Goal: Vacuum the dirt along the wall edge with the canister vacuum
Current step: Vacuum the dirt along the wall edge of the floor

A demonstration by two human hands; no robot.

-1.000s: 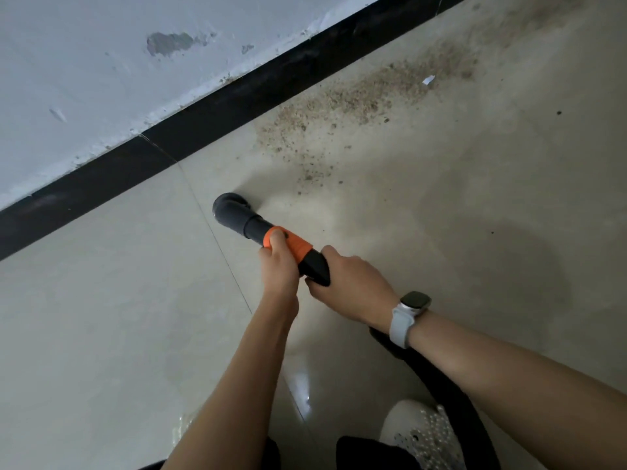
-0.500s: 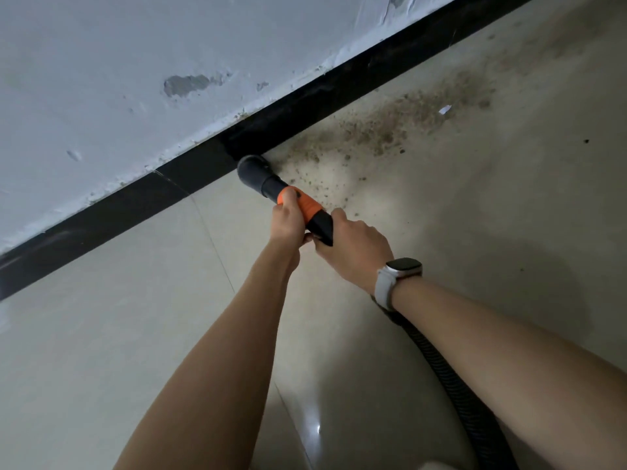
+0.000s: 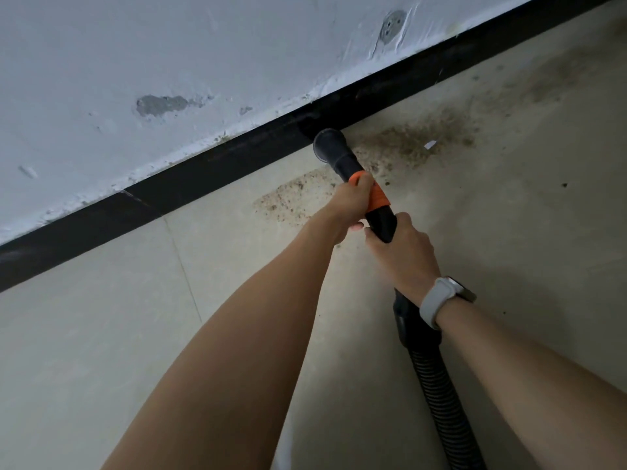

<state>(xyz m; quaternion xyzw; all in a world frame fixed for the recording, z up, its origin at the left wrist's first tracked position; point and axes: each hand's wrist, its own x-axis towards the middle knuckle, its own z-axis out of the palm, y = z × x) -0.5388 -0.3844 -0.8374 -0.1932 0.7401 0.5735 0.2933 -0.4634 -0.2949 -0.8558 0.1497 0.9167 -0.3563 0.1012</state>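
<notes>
The vacuum wand has a round black nozzle and an orange collar. Its nozzle sits on the floor right at the foot of the black baseboard. My left hand grips the wand at the orange collar. My right hand grips the black handle just behind it, a white-strapped watch on the wrist. The ribbed black hose runs back under my right forearm. Brown dirt lies along the wall to the nozzle's right, and a smaller patch lies left of my left hand.
The white wall has chipped patches showing grey. A small white scrap lies in the dirt. The pale tiled floor spreads left and right, with fainter dirt further along the wall.
Both hands have carried the wand to the right along the baseboard, into the dirt patch. A strip of dirt now lies to the left of the nozzle.
</notes>
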